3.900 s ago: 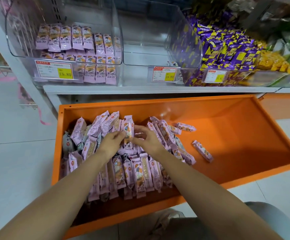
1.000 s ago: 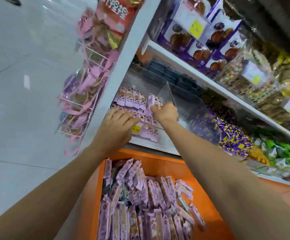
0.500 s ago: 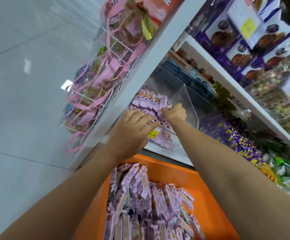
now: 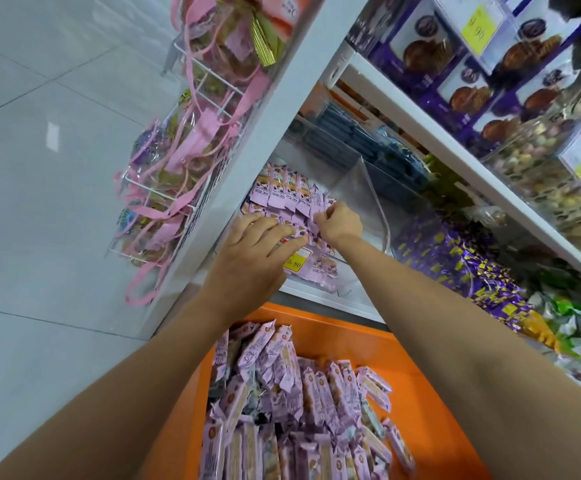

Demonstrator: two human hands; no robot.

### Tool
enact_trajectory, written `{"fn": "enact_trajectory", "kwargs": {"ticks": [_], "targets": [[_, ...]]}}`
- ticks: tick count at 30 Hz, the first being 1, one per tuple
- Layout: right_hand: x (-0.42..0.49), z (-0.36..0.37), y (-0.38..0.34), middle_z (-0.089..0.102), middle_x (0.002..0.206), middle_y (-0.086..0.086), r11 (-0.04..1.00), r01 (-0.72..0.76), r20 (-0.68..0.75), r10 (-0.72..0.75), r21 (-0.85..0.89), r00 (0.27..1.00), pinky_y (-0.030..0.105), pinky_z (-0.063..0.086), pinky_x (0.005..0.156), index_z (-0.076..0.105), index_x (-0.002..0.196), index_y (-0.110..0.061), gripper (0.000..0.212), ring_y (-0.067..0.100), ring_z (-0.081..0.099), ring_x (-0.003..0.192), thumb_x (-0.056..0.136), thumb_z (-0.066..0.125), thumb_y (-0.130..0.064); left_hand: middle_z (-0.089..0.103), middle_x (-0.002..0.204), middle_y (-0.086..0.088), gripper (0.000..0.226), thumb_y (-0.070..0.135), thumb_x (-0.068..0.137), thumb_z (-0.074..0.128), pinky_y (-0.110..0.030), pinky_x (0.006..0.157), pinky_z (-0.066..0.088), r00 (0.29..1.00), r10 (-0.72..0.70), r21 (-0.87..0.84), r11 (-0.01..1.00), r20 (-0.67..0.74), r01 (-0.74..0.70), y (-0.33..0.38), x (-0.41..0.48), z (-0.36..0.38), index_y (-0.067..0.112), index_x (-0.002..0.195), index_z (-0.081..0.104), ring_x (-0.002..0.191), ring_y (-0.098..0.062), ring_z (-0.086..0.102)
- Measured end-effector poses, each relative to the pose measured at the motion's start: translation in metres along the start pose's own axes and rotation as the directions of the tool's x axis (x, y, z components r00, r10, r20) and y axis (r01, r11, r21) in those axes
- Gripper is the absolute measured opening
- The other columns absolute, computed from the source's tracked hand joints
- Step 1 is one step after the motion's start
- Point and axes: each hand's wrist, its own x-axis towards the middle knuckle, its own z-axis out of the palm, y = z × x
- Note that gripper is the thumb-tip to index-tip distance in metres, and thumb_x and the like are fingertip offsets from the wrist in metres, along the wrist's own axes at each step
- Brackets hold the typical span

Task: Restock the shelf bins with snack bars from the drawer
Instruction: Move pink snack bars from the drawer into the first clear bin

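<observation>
Head cam: the bin [image 4: 373, 199] looks maybe half stocked. There are a couple of neat rows of pink bars [image 4: 282, 188] along its back and left, and bare clear floor on its right side. Below the bin, the orange drawer [image 4: 420, 368] holds a big heap [image 4: 302, 410] of the same stuff, so I'd say plenty of trips left.

Both arms reach up into the bin. The left hand [image 4: 257, 244] lies flat, fingers straight, on the front row just above the price tag [image 4: 294, 263]. The right hand [image 4: 341, 223] is curled, pinching one bar [image 4: 317, 202] upright at the rows' right end, probably slotting it in.
</observation>
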Motion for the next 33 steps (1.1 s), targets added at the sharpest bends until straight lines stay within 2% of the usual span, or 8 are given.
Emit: {"fn": "enact_trajectory", "kwargs": {"ticks": [6, 8, 11, 14, 18, 27, 30, 33], "targets": [[-0.002, -0.001, -0.002, 0.037, 0.14, 0.016, 0.973, 0.059, -0.008, -0.062, -0.225, 0.998, 0.037, 0.045, 0.09, 0.063, 0.112, -0.009, 0.045, 0.031, 0.042, 0.124, 0.09, 0.062, -0.048, 0.068, 0.116, -0.007, 0.041, 0.011, 0.082, 0.048, -0.045, 0.106, 0.035, 1.0, -0.015, 0.003, 1.0, 0.013, 0.015, 0.001, 0.0, 0.0, 0.014, 0.118, 0.068, 0.108, -0.029, 0.061], [0.0, -0.003, -0.002, 0.047, 0.125, 0.018, 0.98, 0.042, -0.04, -0.051, -0.193, 0.998, 0.033, 0.045, 0.082, 0.068, 0.094, -0.008, 0.034, 0.028, 0.047, 0.114, 0.087, 0.067, -0.041, 0.067, 0.116, -0.007, 0.042, 0.011, 0.082, 0.049, -0.046, 0.106, 0.035, 1.0, -0.012, 0.007, 1.0, 0.021, 0.012, 0.0, -0.001, 0.001, 0.014, 0.119, 0.068, 0.108, -0.029, 0.06], [0.001, -0.002, 0.001, 0.053, 0.073, 0.013, 1.0, 0.01, -0.089, -0.013, -0.028, 0.996, 0.023, 0.034, 0.049, 0.054, 0.062, -0.009, 0.03, 0.018, 0.046, 0.056, 0.082, 0.068, -0.027, 0.067, 0.117, -0.007, 0.043, 0.011, 0.081, 0.051, -0.046, 0.106, 0.036, 1.0, -0.007, 0.011, 1.0, 0.029, 0.007, 0.0, -0.001, 0.001, 0.014, 0.121, 0.067, 0.109, -0.029, 0.059], [-0.002, -0.003, 0.003, 0.039, 0.05, 0.001, 0.997, -0.002, -0.161, 0.015, 0.082, 0.987, 0.024, 0.023, 0.042, 0.054, 0.061, -0.009, 0.031, 0.017, 0.035, 0.045, 0.077, 0.069, -0.031, 0.066, 0.118, -0.008, 0.042, 0.011, 0.082, 0.052, -0.046, 0.106, 0.036, 0.999, -0.007, 0.012, 1.0, 0.036, 0.007, 0.0, -0.001, 0.0, 0.014, 0.121, 0.067, 0.11, -0.029, 0.059], [-0.005, -0.005, 0.003, 0.047, 0.061, 0.004, 0.999, -0.003, -0.217, 0.012, 0.044, 0.976, 0.026, 0.022, 0.043, 0.058, 0.077, -0.009, 0.032, 0.022, 0.042, 0.055, 0.074, 0.074, -0.037, 0.066, 0.119, -0.009, 0.042, 0.012, 0.083, 0.049, -0.048, 0.107, 0.035, 0.999, -0.014, 0.01, 1.0, 0.045, 0.013, 0.001, -0.001, 0.0, 0.013, 0.121, 0.067, 0.111, -0.03, 0.059], [-0.007, -0.005, 0.006, 0.061, 0.069, 0.002, 0.992, 0.069, -0.029, -0.067, 0.106, 0.997, 0.026, 0.044, 0.057, 0.067, 0.077, -0.009, 0.019, 0.013, 0.054, 0.061, 0.077, 0.083, -0.02, 0.066, 0.119, -0.01, 0.042, 0.012, 0.082, 0.05, -0.048, 0.106, 0.034, 0.999, -0.014, 0.007, 1.0, 0.036, 0.013, 0.001, -0.001, 0.001, 0.012, 0.122, 0.066, 0.111, -0.031, 0.058], [-0.005, -0.003, 0.008, 0.072, 0.103, 0.011, 0.99, 0.119, -0.015, -0.118, 0.073, 0.993, 0.035, 0.053, 0.087, 0.072, 0.107, -0.002, 0.029, 0.024, 0.066, 0.095, 0.079, 0.076, -0.009, 0.066, 0.119, -0.01, 0.042, 0.012, 0.083, 0.048, -0.048, 0.106, 0.035, 0.999, -0.014, 0.011, 1.0, 0.036, 0.013, 0.001, -0.001, 0.002, 0.012, 0.121, 0.066, 0.111, -0.031, 0.059], [0.002, 0.0, 0.011, 0.066, 0.123, 0.011, 0.99, 0.137, 0.011, -0.138, 0.045, 0.99, 0.033, 0.049, 0.098, 0.064, 0.126, -0.006, 0.049, 0.024, 0.063, 0.11, 0.079, 0.072, 0.003, 0.066, 0.118, -0.01, 0.042, 0.012, 0.084, 0.047, -0.049, 0.106, 0.036, 0.999, -0.014, 0.009, 1.0, 0.035, 0.013, 0.001, -0.001, 0.002, 0.012, 0.121, 0.066, 0.111, -0.031, 0.058]]}}
